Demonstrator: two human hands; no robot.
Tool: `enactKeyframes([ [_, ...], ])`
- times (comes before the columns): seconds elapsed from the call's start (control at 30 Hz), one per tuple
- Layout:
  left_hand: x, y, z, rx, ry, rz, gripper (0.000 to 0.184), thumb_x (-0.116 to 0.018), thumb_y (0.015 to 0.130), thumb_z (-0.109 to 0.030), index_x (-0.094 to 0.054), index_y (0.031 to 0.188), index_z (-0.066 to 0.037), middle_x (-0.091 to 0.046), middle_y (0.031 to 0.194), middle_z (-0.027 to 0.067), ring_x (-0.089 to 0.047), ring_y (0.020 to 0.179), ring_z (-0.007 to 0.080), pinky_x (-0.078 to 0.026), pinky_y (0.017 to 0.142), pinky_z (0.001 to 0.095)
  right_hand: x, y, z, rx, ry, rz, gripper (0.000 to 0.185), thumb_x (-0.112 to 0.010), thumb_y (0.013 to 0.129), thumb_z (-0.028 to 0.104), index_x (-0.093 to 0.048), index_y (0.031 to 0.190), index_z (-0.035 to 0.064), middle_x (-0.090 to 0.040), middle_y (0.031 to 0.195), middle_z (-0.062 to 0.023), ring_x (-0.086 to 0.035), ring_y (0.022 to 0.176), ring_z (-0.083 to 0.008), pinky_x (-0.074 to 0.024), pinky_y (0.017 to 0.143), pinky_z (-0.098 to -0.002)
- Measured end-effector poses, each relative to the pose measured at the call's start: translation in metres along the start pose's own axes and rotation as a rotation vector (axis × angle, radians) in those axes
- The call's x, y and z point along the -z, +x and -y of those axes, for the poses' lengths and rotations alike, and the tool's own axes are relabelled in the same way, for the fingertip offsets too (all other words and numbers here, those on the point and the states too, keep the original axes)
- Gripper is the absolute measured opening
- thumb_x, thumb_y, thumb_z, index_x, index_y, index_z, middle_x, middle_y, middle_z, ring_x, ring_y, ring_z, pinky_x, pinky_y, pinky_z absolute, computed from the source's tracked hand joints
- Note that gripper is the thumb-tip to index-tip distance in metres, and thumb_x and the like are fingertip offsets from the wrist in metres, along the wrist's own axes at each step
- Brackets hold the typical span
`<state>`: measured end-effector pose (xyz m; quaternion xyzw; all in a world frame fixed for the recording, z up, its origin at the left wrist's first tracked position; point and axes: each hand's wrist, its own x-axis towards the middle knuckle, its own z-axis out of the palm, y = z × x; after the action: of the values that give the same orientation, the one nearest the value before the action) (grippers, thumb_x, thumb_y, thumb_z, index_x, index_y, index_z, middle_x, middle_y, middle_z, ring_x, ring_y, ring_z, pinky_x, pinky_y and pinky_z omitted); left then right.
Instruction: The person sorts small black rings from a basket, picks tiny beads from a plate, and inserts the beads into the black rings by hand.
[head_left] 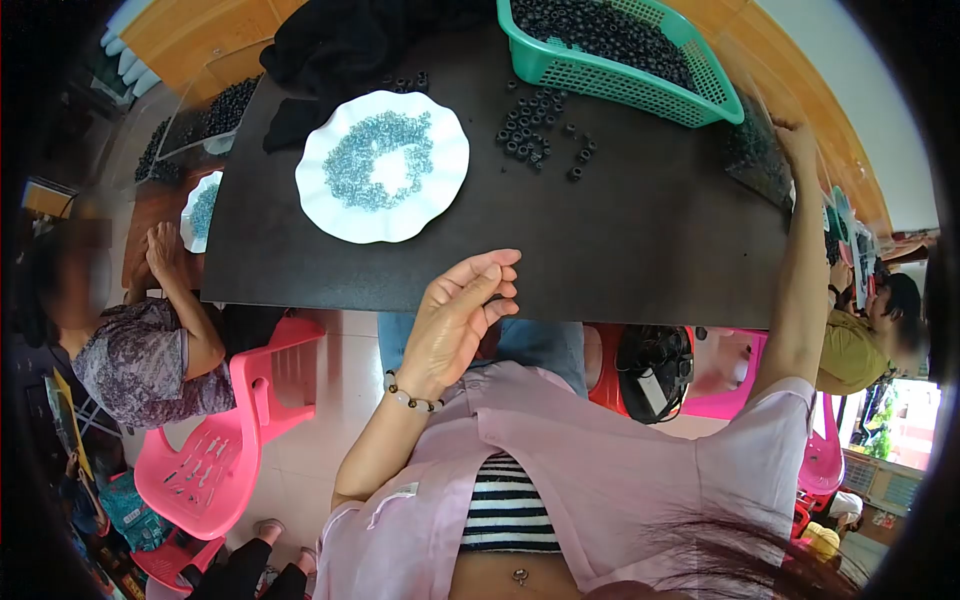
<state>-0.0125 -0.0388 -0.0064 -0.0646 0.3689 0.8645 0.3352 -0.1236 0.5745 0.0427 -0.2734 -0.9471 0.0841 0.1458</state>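
Observation:
My left hand (465,315) hovers at the near edge of the dark table (620,240), palm turned up, fingers curled and thumb against the index finger; whatever it may pinch is too small to make out. Beyond it lies a white scalloped plate (450,165) bearing small clear bluish beads (350,165). My right arm stretches to the far right, where my right hand (795,140) is at the top of a clear bag of dark pieces (757,160). Its fingertips are partly hidden at the bag. Loose black beads (525,125) lie right of the plate.
A green basket (620,82) full of black beads stands at the back. Black cloth (320,55) lies at the back left. A person (145,350) works at the left beside a pink chair (205,470); another person (865,340) is at the right.

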Motion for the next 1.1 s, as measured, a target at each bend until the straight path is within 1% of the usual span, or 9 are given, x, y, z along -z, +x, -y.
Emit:
enactKeyframes([
  [0.07, 0.000, 0.000, 0.000, 0.015, 0.001, 0.006, 0.026, -0.054, 0.095, -0.015, -0.060, 0.115, 0.001, -0.061, 0.095, 0.0038, -0.057, 0.085, 0.0087, -0.050, 0.077, 0.0251, 0.004, -0.012, 0.009, 0.057, -0.004, -0.038, 0.032, -0.056, 0.082, 0.028, -0.071, 0.098, 0.0043, -0.066, 0.071, -0.0103, -0.062, 0.065, -0.0178, -0.0484, 0.063, -0.0296],
  [0.13, 0.000, 0.000, 0.001, 0.015, 0.003, 0.012, 0.026, -0.054, 0.095, -0.015, -0.060, 0.115, 0.001, -0.061, 0.095, 0.0040, -0.057, 0.085, 0.0089, -0.050, 0.077, 0.0252, 0.014, -0.048, 0.063, 0.126, 0.019, -0.377, 0.028, -0.061, 0.085, 0.027, -0.070, 0.097, 0.0031, -0.067, 0.077, -0.0073, -0.061, 0.069, -0.0133, -0.0476, 0.065, -0.0265],
  [0.17, 0.000, -0.001, 0.001, 0.016, 0.007, 0.015, 0.026, -0.054, 0.095, -0.015, -0.060, 0.114, 0.001, -0.061, 0.095, 0.0042, -0.057, 0.085, 0.0091, -0.050, 0.077, 0.0252, 0.014, -0.065, 0.085, 0.127, 0.018, -0.376, 0.028, -0.061, 0.085, 0.027, -0.070, 0.097, 0.0031, -0.067, 0.077, -0.0073, -0.061, 0.069, -0.0133, -0.0476, 0.065, -0.0265],
  [0.23, 0.000, -0.002, 0.001, 0.017, 0.019, 0.019, 0.027, -0.054, 0.095, -0.016, -0.059, 0.115, 0.001, -0.061, 0.095, 0.0037, -0.057, 0.086, 0.0092, -0.050, 0.077, 0.0256, 0.011, -0.096, 0.129, 0.298, 0.343, -0.402, 0.024, -0.062, 0.087, 0.025, -0.069, 0.095, 0.0039, -0.069, 0.082, -0.0093, -0.065, 0.076, -0.0150, -0.0489, 0.070, -0.0285],
  [0.3, 0.000, -0.003, 0.002, 0.018, 0.031, 0.024, 0.028, -0.054, 0.094, -0.017, -0.059, 0.115, 0.001, -0.060, 0.096, 0.0031, -0.057, 0.087, 0.0093, -0.049, 0.077, 0.0260, -0.009, -0.126, 0.160, 0.486, 0.505, -0.268, 0.017, -0.062, 0.088, 0.018, -0.068, 0.096, 0.0040, -0.068, 0.084, -0.0074, -0.062, 0.078, -0.0108, -0.0479, 0.070, -0.0256],
  [0.43, 0.000, -0.005, 0.003, 0.015, 0.030, 0.032, 0.028, -0.054, 0.094, -0.017, -0.058, 0.115, 0.002, -0.060, 0.097, 0.0037, -0.057, 0.087, 0.0095, -0.049, 0.078, 0.0258, -0.042, -0.194, 0.216, 0.581, 0.670, 0.164, 0.014, -0.064, 0.084, 0.002, -0.064, 0.098, 0.0026, -0.061, 0.086, -0.0021, -0.058, 0.078, -0.0080, -0.0452, 0.068, -0.0210],
  [0.7, 0.000, -0.006, 0.005, -0.007, 0.031, 0.038, 0.028, -0.055, 0.095, -0.019, -0.060, 0.114, 0.000, -0.060, 0.095, 0.0038, -0.056, 0.082, 0.0092, -0.049, 0.076, 0.0240, -0.062, -0.213, 0.239, 0.753, 0.560, 0.243, 0.026, -0.063, 0.078, -0.006, -0.064, 0.100, 0.0070, -0.055, 0.087, -0.0042, -0.053, 0.084, -0.0164, -0.0432, 0.061, -0.0259],
  [0.97, -0.003, -0.007, 0.005, -0.003, 0.035, 0.055, 0.028, -0.054, 0.095, -0.019, -0.059, 0.116, 0.000, -0.060, 0.096, 0.0031, -0.056, 0.083, 0.0089, -0.048, 0.076, 0.0238, -0.061, -0.212, 0.241, 0.873, 0.420, 0.197, 0.023, -0.065, 0.078, -0.002, -0.066, 0.099, 0.0079, -0.057, 0.087, -0.0057, -0.051, 0.084, -0.0216, -0.0430, 0.073, -0.0308],
  [1.1, -0.004, -0.007, 0.006, -0.003, 0.034, 0.051, 0.028, -0.054, 0.096, -0.019, -0.059, 0.116, 0.000, -0.060, 0.095, 0.0031, -0.056, 0.083, 0.0088, -0.048, 0.076, 0.0240, -0.053, -0.219, 0.245, 0.833, 0.535, 0.229, 0.024, -0.066, 0.078, -0.001, -0.067, 0.100, 0.0078, -0.057, 0.086, -0.0046, -0.052, 0.082, -0.0177, -0.0434, 0.072, -0.0281],
])
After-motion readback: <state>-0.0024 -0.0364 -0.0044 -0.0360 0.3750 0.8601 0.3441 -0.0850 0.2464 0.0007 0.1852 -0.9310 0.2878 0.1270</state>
